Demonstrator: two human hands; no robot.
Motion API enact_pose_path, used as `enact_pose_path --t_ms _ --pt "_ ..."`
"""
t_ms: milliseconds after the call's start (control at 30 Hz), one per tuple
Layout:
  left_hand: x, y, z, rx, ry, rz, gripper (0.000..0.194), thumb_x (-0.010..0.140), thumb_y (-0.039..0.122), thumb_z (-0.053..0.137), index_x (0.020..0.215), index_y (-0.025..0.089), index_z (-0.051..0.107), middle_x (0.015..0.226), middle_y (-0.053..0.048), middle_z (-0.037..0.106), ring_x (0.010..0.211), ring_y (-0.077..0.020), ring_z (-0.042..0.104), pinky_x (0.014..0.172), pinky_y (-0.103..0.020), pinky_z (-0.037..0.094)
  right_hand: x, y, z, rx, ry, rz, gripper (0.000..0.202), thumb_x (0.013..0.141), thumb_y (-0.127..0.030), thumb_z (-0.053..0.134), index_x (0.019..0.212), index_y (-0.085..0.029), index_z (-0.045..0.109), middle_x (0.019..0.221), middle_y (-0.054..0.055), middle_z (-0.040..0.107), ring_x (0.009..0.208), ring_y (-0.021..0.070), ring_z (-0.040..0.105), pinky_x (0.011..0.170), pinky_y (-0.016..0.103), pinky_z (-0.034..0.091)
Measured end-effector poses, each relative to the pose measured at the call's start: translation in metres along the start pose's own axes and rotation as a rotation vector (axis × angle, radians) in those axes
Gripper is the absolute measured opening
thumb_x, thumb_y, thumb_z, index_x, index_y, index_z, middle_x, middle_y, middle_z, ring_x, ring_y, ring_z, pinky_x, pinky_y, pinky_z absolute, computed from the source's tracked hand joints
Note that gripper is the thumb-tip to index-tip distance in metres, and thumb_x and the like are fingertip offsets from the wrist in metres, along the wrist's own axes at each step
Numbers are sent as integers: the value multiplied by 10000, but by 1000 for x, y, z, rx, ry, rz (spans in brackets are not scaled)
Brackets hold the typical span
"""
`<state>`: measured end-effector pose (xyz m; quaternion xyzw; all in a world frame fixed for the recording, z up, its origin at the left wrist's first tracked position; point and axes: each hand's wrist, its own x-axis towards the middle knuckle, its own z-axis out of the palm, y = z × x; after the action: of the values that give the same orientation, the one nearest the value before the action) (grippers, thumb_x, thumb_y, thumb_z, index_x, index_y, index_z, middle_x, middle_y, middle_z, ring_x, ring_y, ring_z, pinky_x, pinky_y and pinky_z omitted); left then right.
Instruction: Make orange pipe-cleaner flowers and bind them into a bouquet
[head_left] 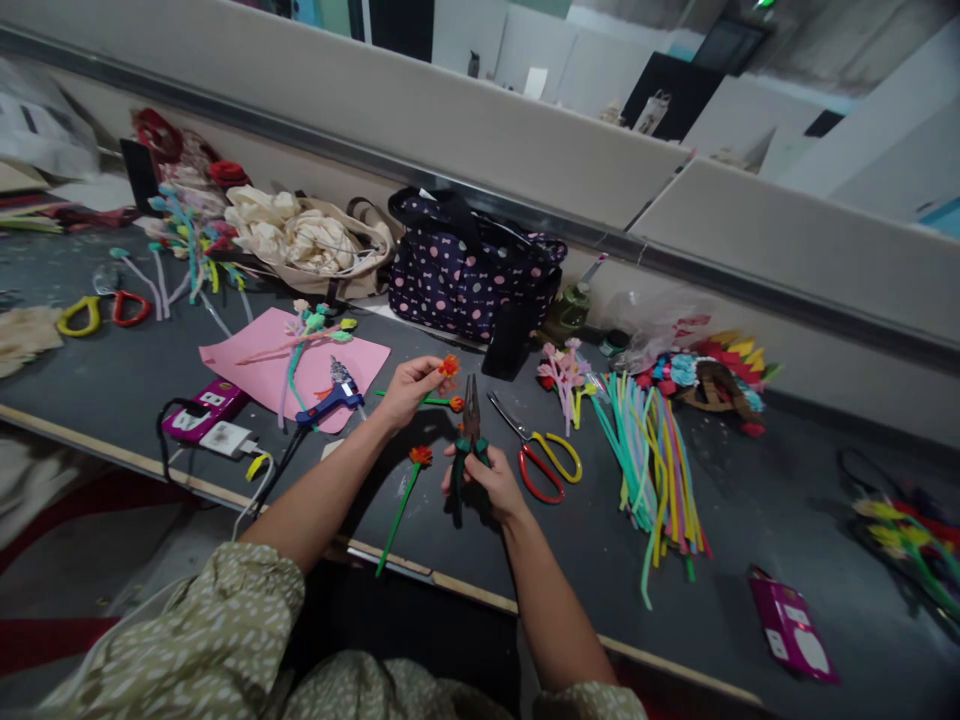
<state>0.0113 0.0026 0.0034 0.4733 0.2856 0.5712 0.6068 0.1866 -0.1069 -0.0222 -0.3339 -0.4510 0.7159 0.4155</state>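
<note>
One left hand (415,388): at 10 from the pliers (471,425); thumb and fingertips pinched together on an orange bloom (449,367).
One right hand (486,480): at 5, close in; fingers curled round the green handles of the pliers.
Bloom: at 11, just beside the pliers' tips, apparently not touching; underside behind fingertips, stem or no stem, cannot tell.
Pliers: nose towards 12; jaws close together, any last gap too small to judge.
Upper flower (456,404): orange, green-stemmed; at 11, below the bloom; stem partly behind the left hand, apparently lying on the table (750,500).
Lower flower (421,457): orange, at 8; green stem slanting towards 7, to the table's near edge.
Scissors (531,438): at 3; red and yellow handles.
Stems (660,450): loose, many-coloured; farther out at 3.
Pink bunch (562,372): at 2, beside the stems.
Glue gun (330,400): at 9, across the edge of a pink sheet (255,350).
Bag (465,275): at 12, dark, dotted.
Grip, advised: pinch low, near the base; leave petals free and uncrushed.
Nose, advised: aim for the core rather than the petals; squeeze lightly, in small bites, soft fibres being probably easy to flatten.
Fingertips, advised: keep clear of the jaws; turn the bloom, hold the pliers steady.
</note>
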Motion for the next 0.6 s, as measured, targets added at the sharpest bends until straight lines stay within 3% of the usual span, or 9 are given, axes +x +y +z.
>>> enact_pose_path --t_ms 600 --pt "-1 -6 0 -81 -42 -51 279 640 358 794 775 147 671 671 -9 617 582 -113 561 588 -246 459 -2 -3 6 102 -83 136 456 755 -540 666 984 -150 609 601 13 609 566 190 656 542 313 543"
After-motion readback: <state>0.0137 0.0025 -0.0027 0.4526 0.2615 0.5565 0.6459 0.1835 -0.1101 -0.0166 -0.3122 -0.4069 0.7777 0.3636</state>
